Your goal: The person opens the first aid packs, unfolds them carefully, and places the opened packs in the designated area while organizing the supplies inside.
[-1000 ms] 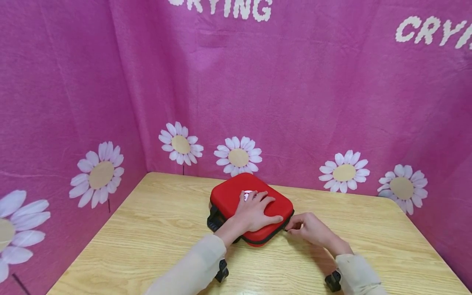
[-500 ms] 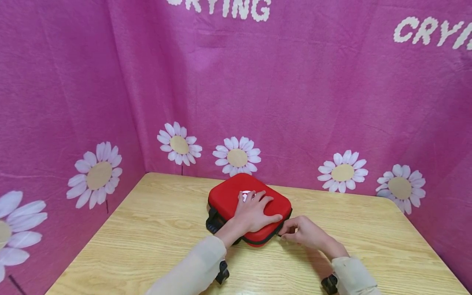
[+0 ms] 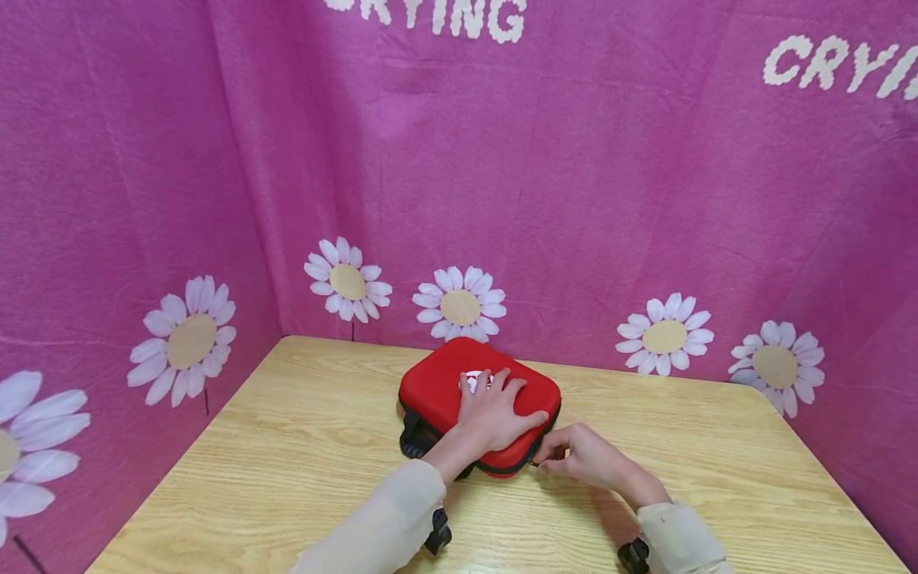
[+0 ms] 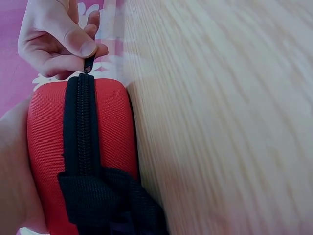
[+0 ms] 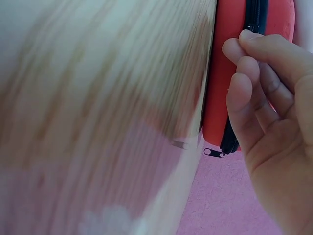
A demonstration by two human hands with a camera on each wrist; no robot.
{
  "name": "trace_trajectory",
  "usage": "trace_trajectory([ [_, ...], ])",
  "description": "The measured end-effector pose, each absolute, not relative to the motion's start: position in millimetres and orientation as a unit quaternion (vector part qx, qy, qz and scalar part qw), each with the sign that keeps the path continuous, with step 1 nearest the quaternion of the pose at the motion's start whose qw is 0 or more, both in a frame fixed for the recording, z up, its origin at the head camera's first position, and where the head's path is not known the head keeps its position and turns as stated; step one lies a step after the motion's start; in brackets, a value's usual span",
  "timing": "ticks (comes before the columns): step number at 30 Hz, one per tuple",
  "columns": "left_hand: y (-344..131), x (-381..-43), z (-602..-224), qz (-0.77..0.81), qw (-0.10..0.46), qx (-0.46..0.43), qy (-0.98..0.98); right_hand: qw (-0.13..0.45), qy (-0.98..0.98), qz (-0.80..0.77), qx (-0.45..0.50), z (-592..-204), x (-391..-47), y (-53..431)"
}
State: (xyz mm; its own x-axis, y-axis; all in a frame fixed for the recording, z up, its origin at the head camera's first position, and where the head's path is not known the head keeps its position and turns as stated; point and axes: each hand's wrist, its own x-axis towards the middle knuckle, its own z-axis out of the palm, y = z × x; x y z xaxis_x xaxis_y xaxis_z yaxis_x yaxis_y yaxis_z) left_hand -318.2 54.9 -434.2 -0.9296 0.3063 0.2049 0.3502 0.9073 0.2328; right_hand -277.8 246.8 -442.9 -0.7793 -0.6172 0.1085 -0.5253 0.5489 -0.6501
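A red hard-shell zip case (image 3: pixel 436 378) with a white round emblem lies flat on the table, turned at an angle. My left hand (image 3: pixel 492 419) rests on its lid with fingers spread, partly covering the emblem. At the near right side, my right hand (image 3: pixel 584 458) pinches a black zipper pull (image 4: pixel 89 63) between thumb and finger. The black zipper (image 4: pixel 84 127) runs round the case's edge, its teeth meshed on the side facing the left wrist camera. A second zipper pull (image 5: pixel 213 152) hangs loose farther along, by another corner.
A black webbing handle (image 3: pixel 413 437) sticks out from the case's left side. The wood-grain table (image 3: pixel 301 446) reaches back to a pink cloth backdrop (image 3: pixel 559 207) printed with daisies and white letters. A black camera mount sits at each wrist.
My right hand has slid left and nearer along the case's edge with the zipper pull. The case has shifted slightly left, my left hand staying on its lid.
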Motion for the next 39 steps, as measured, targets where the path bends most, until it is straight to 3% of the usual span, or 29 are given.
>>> trace_trajectory([
  [28,62.7,-321.7,-435.6,-0.143,0.093,-0.133,-0.976,0.055,0.876,-0.305,-0.369,-436.0,-268.8,223.4],
  [39,44.0,-323.0,-429.4,-0.148,0.085,-0.191,-0.967,0.082,0.88,-0.31,-0.35,-434.7,-272.3,230.0],
])
